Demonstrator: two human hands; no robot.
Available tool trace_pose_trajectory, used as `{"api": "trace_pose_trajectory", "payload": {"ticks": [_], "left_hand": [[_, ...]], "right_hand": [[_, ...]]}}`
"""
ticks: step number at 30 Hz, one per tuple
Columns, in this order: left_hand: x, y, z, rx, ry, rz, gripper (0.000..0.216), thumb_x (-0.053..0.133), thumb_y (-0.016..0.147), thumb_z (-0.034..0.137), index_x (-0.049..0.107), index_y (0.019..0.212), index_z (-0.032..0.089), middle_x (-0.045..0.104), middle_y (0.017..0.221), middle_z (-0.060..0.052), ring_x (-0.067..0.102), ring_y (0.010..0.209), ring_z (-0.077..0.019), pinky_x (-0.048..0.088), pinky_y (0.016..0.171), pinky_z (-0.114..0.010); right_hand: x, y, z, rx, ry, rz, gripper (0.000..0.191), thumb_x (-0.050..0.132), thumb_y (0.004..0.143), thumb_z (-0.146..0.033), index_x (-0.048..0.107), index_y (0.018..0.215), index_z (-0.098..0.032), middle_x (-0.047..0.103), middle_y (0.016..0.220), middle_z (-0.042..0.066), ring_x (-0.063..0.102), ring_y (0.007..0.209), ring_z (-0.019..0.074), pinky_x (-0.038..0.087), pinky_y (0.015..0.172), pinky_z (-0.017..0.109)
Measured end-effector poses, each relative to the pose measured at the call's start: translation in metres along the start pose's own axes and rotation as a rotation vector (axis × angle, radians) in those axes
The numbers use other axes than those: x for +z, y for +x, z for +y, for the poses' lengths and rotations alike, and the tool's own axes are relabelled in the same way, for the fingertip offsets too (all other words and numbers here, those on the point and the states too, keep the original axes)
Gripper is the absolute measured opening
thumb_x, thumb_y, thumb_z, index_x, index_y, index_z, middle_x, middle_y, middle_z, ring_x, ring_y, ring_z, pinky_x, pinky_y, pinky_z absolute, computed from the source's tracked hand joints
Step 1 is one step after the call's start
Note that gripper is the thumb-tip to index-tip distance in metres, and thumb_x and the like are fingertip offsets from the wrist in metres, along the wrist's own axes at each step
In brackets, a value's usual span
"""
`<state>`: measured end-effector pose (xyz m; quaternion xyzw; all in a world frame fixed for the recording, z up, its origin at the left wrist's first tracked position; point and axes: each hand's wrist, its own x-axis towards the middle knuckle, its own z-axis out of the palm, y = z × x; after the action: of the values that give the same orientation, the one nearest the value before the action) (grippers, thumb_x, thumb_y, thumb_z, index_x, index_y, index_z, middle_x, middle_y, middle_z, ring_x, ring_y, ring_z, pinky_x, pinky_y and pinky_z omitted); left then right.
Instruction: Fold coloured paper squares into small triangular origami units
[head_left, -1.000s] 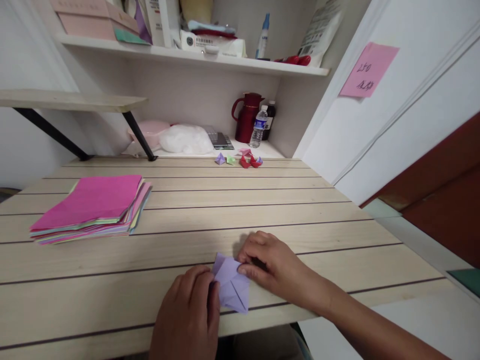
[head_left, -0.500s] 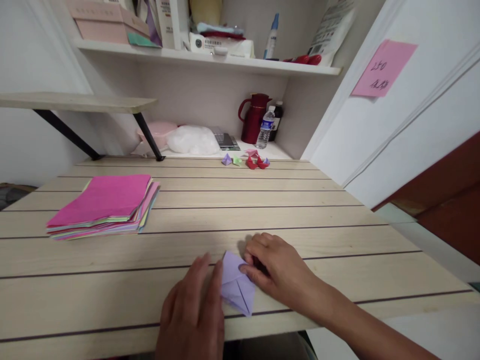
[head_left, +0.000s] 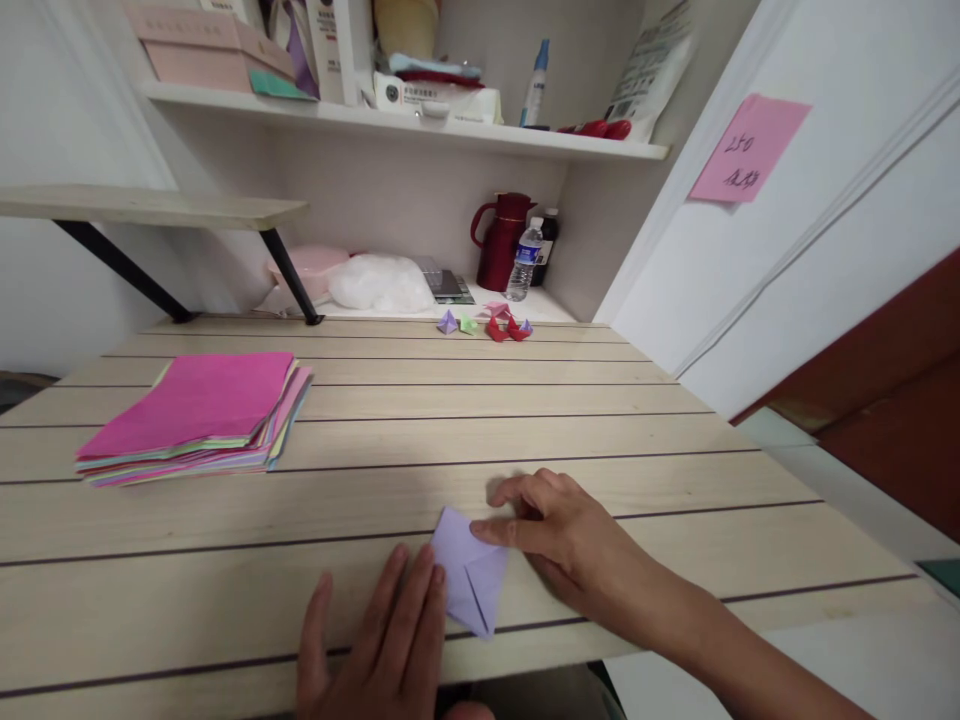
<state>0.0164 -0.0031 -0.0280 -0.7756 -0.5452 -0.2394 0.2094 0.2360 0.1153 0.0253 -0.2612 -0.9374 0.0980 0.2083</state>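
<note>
A folded square of lilac paper [head_left: 471,570] lies on the tabletop near its front edge, with diagonal crease and flap lines on its face. My left hand [head_left: 382,640] rests beside its left edge, fingers stretched out and the fingertips touching the paper. From the right, my right hand [head_left: 562,535] lays its thumb tip on the paper's upper part. Its index finger is bent above the thumb with a gap between them, and the other fingers curl in, partly hidden.
A stack of coloured paper sheets [head_left: 195,410], bright pink on top, lies at the left. At the back edge sit small folded paper pieces in lilac [head_left: 447,322], green [head_left: 469,325] and red [head_left: 497,330]. Behind them stand a dark red jug [head_left: 501,240] and a water bottle [head_left: 524,262].
My left fingers have spread and settled flat by the paper. My right index finger has lifted away from the thumb, and the thumb has shifted left over the paper, which now lies flatter.
</note>
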Motion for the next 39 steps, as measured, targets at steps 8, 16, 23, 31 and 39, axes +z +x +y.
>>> {"api": "trace_pose_trajectory", "payload": {"ticks": [8,16,23,31,39], "left_hand": [[-0.007,0.02,-0.008,0.236,0.053,-0.029,0.057,0.041,0.095,0.057,0.059,0.128,0.015,0.062,0.136,-0.009,0.058,0.122,-0.0204,-0.001,0.123,-0.044],[-0.021,0.009,-0.015,0.305,-0.047,-0.029,0.047,0.044,0.095,0.052,0.062,0.124,0.02,0.069,0.127,-0.005,0.059,0.121,-0.0168,0.008,0.122,-0.037],[-0.019,-0.003,-0.014,0.27,-0.152,-0.052,0.025,0.053,0.092,0.045,0.064,0.101,0.024,0.069,0.127,-0.007,0.057,0.126,-0.017,0.012,0.121,-0.037],[-0.008,-0.016,-0.007,0.193,-0.21,-0.064,0.03,0.072,0.078,0.044,0.061,0.104,0.033,0.056,0.143,-0.009,0.043,0.139,-0.0232,0.009,0.12,-0.047],[-0.01,-0.013,-0.013,0.232,-0.16,-0.06,0.033,0.067,0.081,0.052,0.062,0.107,0.033,0.059,0.14,-0.007,0.045,0.137,-0.0209,0.005,0.121,-0.045]], "right_hand": [[-0.007,-0.008,-0.011,0.001,-0.099,-0.002,0.04,0.048,0.094,-0.009,0.064,0.125,-0.028,0.059,0.128,0.011,0.055,0.112,0.0256,0.046,0.092,0.045],[-0.013,-0.024,-0.035,-0.099,-0.01,-0.233,0.069,0.053,0.092,-0.06,0.04,0.147,-0.02,0.05,0.147,0.01,0.035,0.141,0.0276,0.021,0.121,0.052],[-0.004,-0.027,-0.036,-0.052,0.006,-0.22,0.058,0.056,0.094,-0.05,0.044,0.145,-0.025,0.053,0.145,0.007,0.04,0.138,0.0272,0.029,0.116,0.053],[-0.006,-0.024,-0.043,0.0,0.017,-0.222,0.055,0.053,0.096,-0.05,0.043,0.145,-0.027,0.054,0.143,0.005,0.04,0.137,0.0269,0.028,0.116,0.053],[-0.003,-0.015,-0.053,0.042,0.144,-0.067,0.041,0.063,0.092,-0.044,0.055,0.128,-0.026,0.06,0.13,0.006,0.048,0.127,0.0257,0.037,0.109,0.046]]}}
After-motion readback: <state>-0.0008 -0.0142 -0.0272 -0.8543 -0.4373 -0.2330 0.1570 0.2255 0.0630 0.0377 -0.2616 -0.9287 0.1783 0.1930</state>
